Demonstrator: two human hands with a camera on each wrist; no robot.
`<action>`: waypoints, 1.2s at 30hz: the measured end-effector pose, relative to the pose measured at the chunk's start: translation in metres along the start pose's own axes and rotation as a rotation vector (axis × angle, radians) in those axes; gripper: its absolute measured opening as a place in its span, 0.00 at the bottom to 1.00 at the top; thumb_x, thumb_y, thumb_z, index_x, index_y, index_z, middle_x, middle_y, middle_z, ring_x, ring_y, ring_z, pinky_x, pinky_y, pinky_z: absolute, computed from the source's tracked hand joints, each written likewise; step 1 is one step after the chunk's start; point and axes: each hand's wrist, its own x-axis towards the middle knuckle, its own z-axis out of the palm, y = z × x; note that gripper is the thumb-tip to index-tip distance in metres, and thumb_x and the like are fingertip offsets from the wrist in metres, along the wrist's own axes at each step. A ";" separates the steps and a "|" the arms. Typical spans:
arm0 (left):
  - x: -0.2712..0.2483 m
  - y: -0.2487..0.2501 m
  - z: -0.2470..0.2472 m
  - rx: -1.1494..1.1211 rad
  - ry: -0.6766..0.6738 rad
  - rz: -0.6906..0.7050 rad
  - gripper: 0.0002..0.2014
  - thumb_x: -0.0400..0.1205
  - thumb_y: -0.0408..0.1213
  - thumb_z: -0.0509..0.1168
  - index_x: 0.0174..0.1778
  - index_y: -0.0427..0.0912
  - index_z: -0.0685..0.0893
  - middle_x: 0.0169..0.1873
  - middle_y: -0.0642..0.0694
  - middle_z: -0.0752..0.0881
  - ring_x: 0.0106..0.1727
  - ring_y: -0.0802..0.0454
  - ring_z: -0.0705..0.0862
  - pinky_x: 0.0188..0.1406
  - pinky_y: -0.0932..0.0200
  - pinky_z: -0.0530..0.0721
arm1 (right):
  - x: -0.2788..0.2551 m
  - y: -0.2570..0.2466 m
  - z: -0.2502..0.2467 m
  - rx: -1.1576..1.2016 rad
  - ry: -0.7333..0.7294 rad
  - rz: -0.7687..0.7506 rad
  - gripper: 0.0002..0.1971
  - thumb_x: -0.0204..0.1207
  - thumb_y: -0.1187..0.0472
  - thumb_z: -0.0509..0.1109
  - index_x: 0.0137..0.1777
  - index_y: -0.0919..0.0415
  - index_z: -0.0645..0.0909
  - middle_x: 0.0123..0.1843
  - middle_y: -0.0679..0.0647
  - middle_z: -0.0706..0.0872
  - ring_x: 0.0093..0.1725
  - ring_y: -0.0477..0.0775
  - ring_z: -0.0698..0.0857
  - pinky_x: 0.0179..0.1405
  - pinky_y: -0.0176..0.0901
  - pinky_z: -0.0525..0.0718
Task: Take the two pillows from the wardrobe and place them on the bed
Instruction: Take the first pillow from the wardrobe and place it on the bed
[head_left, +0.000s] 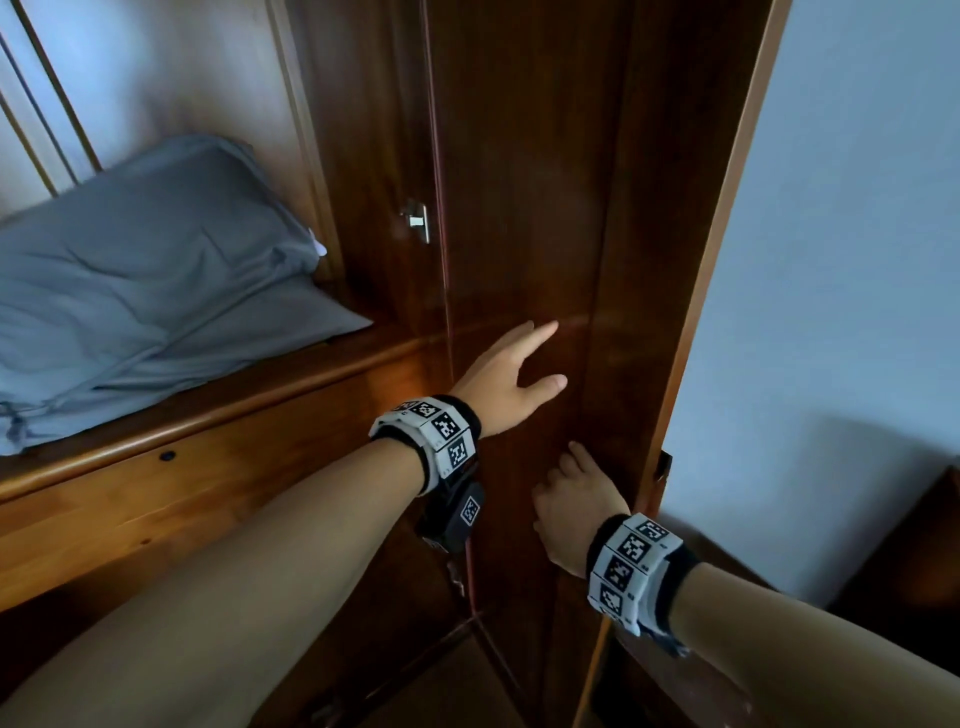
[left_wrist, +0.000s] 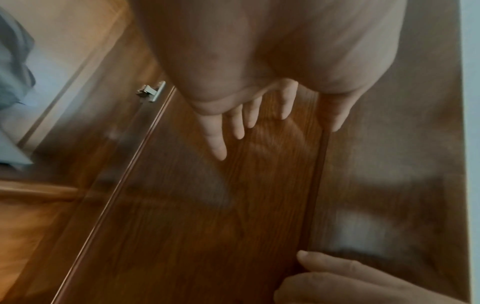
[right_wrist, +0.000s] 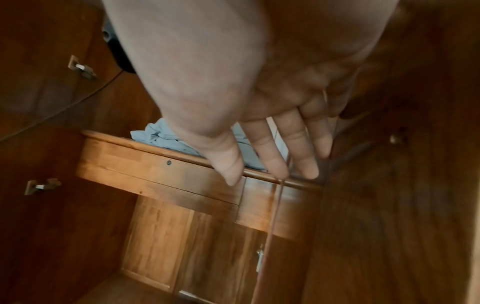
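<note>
- Two pillows stacked on the shelf, left of the door; long axis seems to run along the shelf edge.
- Left hand: fingers straight and spread, empty, at the door; the nearer hand to the pillows.
- Right hand: fingers extended, empty, on the door below the left hand, farther off.

The dark wardrobe door stands before both hands, while the shelf opening beside it, above the pillows, is unblocked.
</note>
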 end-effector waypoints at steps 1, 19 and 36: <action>0.007 0.002 0.004 0.020 -0.014 0.008 0.34 0.79 0.58 0.63 0.82 0.66 0.60 0.86 0.53 0.58 0.86 0.53 0.59 0.79 0.41 0.70 | 0.002 0.008 0.004 -0.016 -0.012 0.009 0.26 0.77 0.44 0.64 0.71 0.57 0.77 0.72 0.60 0.79 0.77 0.66 0.68 0.84 0.65 0.44; 0.040 -0.064 -0.024 0.188 -0.113 0.166 0.33 0.83 0.49 0.62 0.83 0.66 0.56 0.87 0.58 0.50 0.85 0.53 0.60 0.78 0.42 0.72 | 0.054 -0.002 -0.011 0.051 -0.088 0.106 0.21 0.80 0.45 0.59 0.67 0.55 0.78 0.65 0.57 0.85 0.71 0.62 0.76 0.84 0.66 0.45; -0.062 -0.369 -0.341 0.185 0.326 -0.534 0.21 0.81 0.41 0.70 0.68 0.39 0.81 0.63 0.32 0.83 0.60 0.35 0.84 0.63 0.49 0.81 | 0.363 -0.177 -0.194 0.651 0.221 0.079 0.38 0.76 0.40 0.67 0.81 0.54 0.58 0.72 0.62 0.78 0.69 0.66 0.80 0.64 0.58 0.80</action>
